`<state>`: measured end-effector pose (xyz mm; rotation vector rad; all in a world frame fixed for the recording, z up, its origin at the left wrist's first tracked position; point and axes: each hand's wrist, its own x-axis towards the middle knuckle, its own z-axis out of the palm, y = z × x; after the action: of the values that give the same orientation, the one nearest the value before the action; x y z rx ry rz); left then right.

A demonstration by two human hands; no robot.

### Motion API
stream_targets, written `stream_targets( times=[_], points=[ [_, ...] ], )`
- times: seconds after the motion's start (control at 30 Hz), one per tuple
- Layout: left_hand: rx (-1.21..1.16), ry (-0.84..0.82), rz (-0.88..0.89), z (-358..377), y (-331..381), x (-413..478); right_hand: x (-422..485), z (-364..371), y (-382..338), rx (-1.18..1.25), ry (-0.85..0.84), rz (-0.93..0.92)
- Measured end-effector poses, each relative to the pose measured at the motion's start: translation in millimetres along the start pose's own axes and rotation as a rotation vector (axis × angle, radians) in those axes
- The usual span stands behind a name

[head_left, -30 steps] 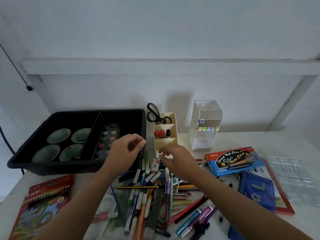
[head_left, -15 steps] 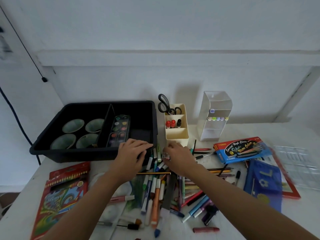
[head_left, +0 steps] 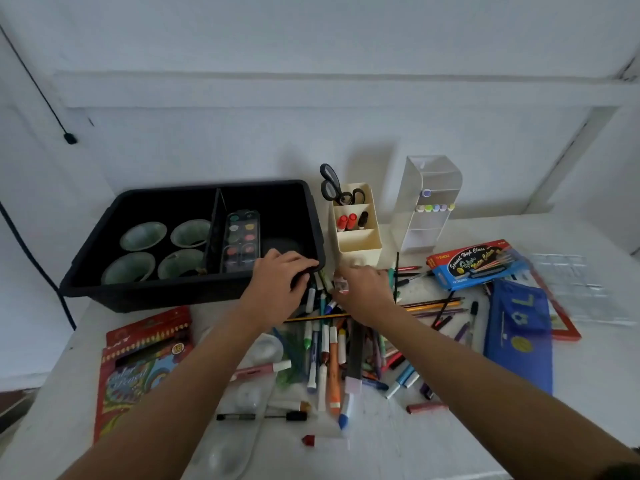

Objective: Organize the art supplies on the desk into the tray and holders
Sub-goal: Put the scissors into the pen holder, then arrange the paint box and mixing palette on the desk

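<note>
While the left hand (head_left: 277, 282) curls its fingers over the near-right corner of the black plastic tray (head_left: 156, 292), the right hand (head_left: 363, 292) sits on the loose marker-and-pencil pile (head_left: 332, 355) before the cream three-slot holder (head_left: 358, 242). A small white block (head_left: 341, 284) is at its fingertips, too blurred to tell if pinched.

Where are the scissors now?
Head view, center back: scissors stand in the rear compartment of the cream holder, between the black tray and clear organizer.

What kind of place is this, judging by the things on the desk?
Probably a home or school art desk against a white wall: a heap of markers and pencils, a watercolour palette in a black tray, and a cream holder with scissors.
</note>
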<state>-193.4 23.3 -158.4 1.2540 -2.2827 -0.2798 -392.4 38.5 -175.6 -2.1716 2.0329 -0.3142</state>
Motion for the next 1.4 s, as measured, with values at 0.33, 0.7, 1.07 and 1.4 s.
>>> stream_targets(
  times=[0.33, 0.7, 1.07, 1.4],
  points=[
    [-0.099, 0.026, -0.006, 2, 23, 9, -19, -8, 28, 0.522, 0.278, -0.003],
    [-0.582, 0.022, -0.264, 85, 144, 70, -41, -56, 152, 0.741, 0.243, -0.159],
    [-0.715, 0.012, -0.487, 133, 190, 115, -24, -70, 229, 0.611, 0.123, -0.241],
    [-0.639, 0.208, -0.594, 139, 179, 151, 21, -53, 234, 0.471, 0.201, -0.17]
  ],
)
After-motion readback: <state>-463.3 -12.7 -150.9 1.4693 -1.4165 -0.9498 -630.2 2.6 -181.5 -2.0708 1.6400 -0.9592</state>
